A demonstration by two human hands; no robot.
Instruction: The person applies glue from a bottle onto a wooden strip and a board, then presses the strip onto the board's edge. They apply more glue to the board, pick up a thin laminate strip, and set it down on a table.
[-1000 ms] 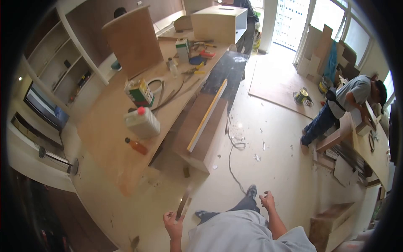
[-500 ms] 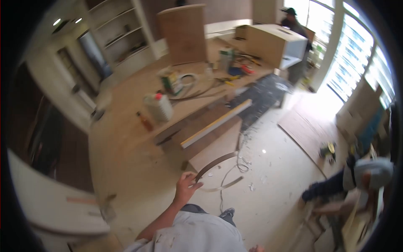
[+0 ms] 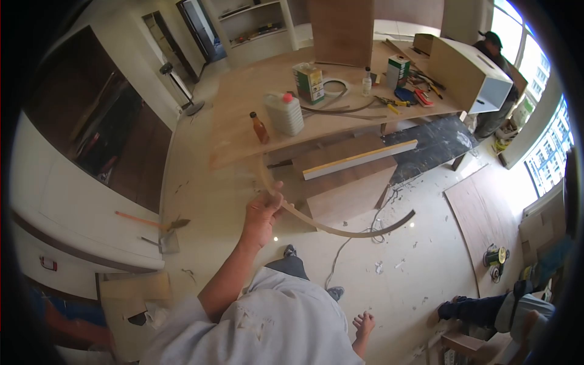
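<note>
We grip a bent strip in our left hand, swinging it below the bench; right hand hangs open. Next, we judge, it needs steadying flat.

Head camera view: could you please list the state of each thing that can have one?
Left hand: shut on the edging strip.
Edging strip: bent in a curve, held in the air.
Right hand: open, empty.
White jug: upright, red cap on.
Amber bottle: upright, capped.
Hammer: lying on the white counter.
</note>
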